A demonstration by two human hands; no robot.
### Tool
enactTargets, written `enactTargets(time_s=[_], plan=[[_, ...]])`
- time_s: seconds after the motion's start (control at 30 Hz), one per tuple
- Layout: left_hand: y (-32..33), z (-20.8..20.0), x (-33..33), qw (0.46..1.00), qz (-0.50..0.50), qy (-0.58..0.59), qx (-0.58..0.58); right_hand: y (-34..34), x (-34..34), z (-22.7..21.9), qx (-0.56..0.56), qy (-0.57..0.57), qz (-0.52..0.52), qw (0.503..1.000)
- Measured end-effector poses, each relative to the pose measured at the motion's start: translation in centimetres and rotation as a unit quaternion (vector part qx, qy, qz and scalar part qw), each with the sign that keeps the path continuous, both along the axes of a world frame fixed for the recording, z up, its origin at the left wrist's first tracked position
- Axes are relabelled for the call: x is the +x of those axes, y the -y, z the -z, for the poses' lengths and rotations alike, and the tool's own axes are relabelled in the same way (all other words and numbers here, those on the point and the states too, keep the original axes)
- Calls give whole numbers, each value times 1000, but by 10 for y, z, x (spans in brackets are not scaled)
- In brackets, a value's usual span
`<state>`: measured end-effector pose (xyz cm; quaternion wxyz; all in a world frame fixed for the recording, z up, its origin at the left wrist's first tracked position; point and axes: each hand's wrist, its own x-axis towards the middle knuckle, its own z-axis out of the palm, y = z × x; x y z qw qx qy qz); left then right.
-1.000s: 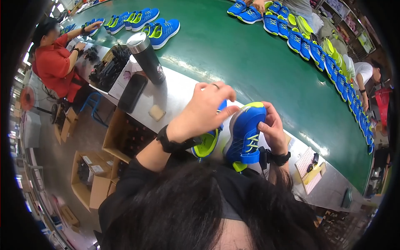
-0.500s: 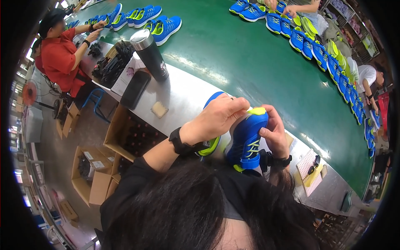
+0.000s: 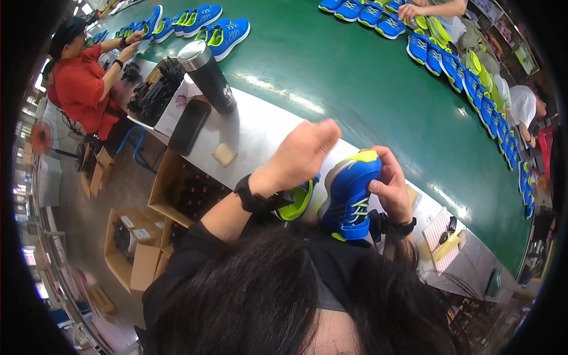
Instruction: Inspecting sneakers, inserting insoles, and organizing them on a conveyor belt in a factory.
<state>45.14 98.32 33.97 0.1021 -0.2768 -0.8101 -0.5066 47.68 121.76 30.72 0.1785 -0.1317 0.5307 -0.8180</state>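
Head view: vs 0.5 s ago, left hand [image 3: 302, 155] lifted off shoe, fingers curled narrow, holding nothing visible; wristband on wrist. Cardboard boxes [image 3: 133, 251] on floor at left, white labels on top, 1 open. Open brown carton [image 3: 177, 192] under bench, dark contents, unclear. Steel tumbler [image 3: 207, 74] upright on bench. Right hand [image 3: 390, 186] grips blue-and-lime shoe [image 3: 349, 195], held over bench edge beside green belt [image 3: 355, 77].

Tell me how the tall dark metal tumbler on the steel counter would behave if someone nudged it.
The tall dark metal tumbler with a shiny silver lid stands upright, tall and narrow, so a nudge near the top would likely tip it. Once down, its round body would probably roll. The smooth steel counter may let it slide if pushed low.
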Motion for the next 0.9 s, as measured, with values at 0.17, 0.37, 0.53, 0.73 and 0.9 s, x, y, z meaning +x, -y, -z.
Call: enactTargets(time_s=[0.17,0.37,0.53,0.73,0.9], plan=[[13,-22,-12,978,-197,8,-60,-5,5,8,-32,3,55,998],[-36,-17,10,986,4,19,-164,-10,10,32,-108,69,178,976],[-79,-5,21,982,67,132,-114,-62,35,36,32,-5,71,997],[-88,-6,33,944,53,96,-311,-113,38,66,643,-202,258,692],[-98,28,53,897,112,6,-427,-104,35,81,699,-210,265,630]])
